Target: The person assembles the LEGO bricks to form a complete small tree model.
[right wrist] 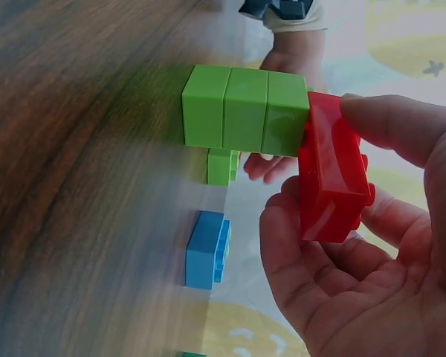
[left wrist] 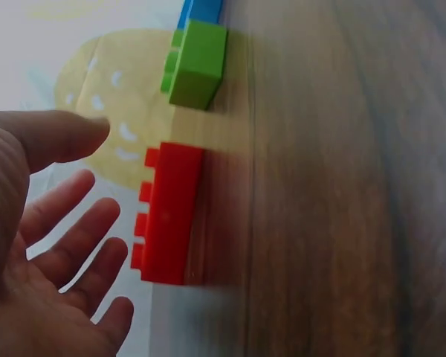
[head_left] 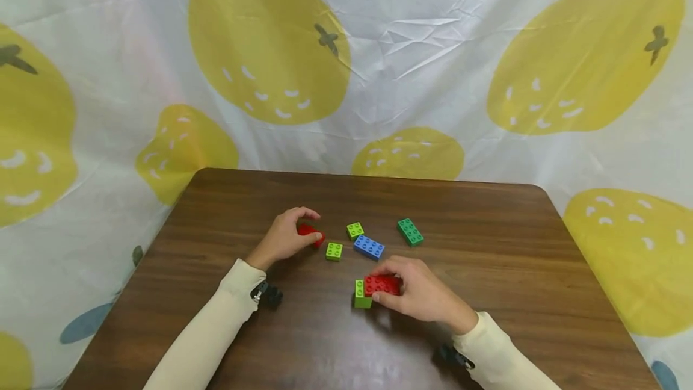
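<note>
My right hand (head_left: 419, 290) pinches a red toy brick (right wrist: 331, 178) between thumb and fingers. That brick sits at the top of an upright stack of three lime-green bricks (right wrist: 245, 110), overhanging it to one side. Over on the left, my left hand (head_left: 284, 236) hovers around a second red brick (left wrist: 172, 216) lying on the table. Its fingers are loosely bent and stand apart from the brick in the left wrist view, holding nothing.
Between and beyond the hands lie two small lime-green bricks, one nearer (head_left: 334, 251) and one farther (head_left: 355, 230). A blue brick (head_left: 369, 247) lies beside the farther one, and a dark green brick (head_left: 410, 232) farther right. A fruit-patterned cloth (head_left: 368, 83) hangs behind the wooden table (head_left: 487, 227).
</note>
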A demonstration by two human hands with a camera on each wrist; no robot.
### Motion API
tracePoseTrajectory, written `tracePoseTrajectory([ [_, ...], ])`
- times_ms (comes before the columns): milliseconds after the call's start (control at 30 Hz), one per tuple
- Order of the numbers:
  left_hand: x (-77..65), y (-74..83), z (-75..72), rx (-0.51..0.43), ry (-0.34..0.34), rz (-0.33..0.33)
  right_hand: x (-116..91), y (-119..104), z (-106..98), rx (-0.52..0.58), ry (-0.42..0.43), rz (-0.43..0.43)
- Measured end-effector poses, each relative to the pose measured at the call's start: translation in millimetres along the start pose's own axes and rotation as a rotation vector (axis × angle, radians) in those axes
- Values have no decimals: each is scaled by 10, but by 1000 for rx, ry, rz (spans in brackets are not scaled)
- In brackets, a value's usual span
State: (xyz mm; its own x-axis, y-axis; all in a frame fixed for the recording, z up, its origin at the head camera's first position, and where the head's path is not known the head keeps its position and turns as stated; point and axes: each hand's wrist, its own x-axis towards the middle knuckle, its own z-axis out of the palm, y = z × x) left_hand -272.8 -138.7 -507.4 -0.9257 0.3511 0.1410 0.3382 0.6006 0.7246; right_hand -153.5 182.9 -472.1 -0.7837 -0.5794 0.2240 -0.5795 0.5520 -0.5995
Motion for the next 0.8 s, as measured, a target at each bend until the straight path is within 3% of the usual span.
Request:
tracePoseTrajectory([
  [200,27,-68,9,48,-49,-11,-13,-10,3,11,-8,8],
  [800,16,-189,-18,77,-130,-46,-6,-15,14,21,-27,24],
])
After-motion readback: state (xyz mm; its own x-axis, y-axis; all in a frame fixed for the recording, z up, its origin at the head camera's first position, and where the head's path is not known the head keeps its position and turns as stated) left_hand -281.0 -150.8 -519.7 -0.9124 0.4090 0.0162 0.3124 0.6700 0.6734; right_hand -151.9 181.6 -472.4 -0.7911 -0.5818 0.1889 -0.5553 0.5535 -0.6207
